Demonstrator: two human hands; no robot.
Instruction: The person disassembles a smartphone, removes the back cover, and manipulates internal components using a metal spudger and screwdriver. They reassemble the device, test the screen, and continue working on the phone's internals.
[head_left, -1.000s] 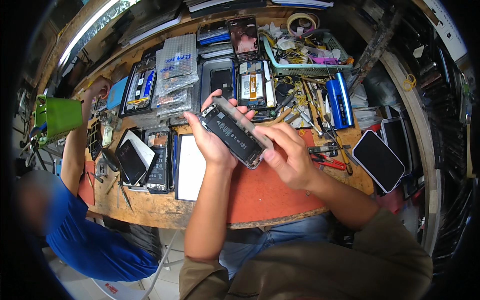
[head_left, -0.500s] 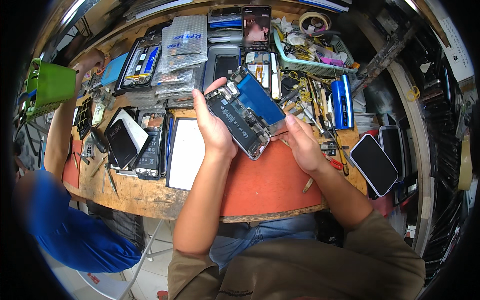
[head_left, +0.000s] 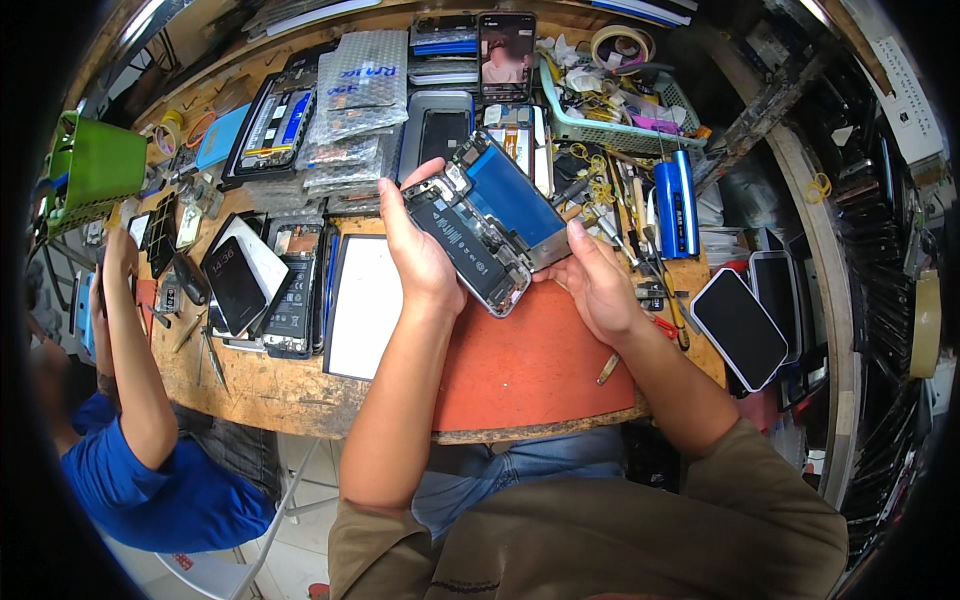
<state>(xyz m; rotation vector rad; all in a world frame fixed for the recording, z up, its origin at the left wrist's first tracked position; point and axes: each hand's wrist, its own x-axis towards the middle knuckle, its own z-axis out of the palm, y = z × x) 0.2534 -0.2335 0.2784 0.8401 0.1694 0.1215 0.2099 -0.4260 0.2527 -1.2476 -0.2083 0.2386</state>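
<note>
My left hand (head_left: 424, 262) is closed round an opened phone body (head_left: 453, 240), its black battery and inner parts facing up, with my thumb along its left edge. My right hand (head_left: 600, 285) grips the lower right corner of the phone's screen panel (head_left: 512, 192), which is raised open beside the body and shows a blue backing. Whether a cable joins the two halves I cannot tell. Both halves are held above the red mat (head_left: 530, 370). A white pad with a dark border (head_left: 358, 300) lies left of my left forearm.
A co-worker in a blue sleeve (head_left: 130, 470) works at the left. Behind are bubble-wrapped packs (head_left: 355, 100), an upright phone (head_left: 505, 55) and a cluttered basket (head_left: 620, 120). Tools (head_left: 635, 210), a blue cylinder (head_left: 675, 205) and spare screens (head_left: 738, 330) are right; stacked phones (head_left: 236, 285) left.
The screen panel has swung open from over the phone body, exposing its blue back; my right hand moved to its lower corner. The co-worker's raised arm has come down toward the bench's front.
</note>
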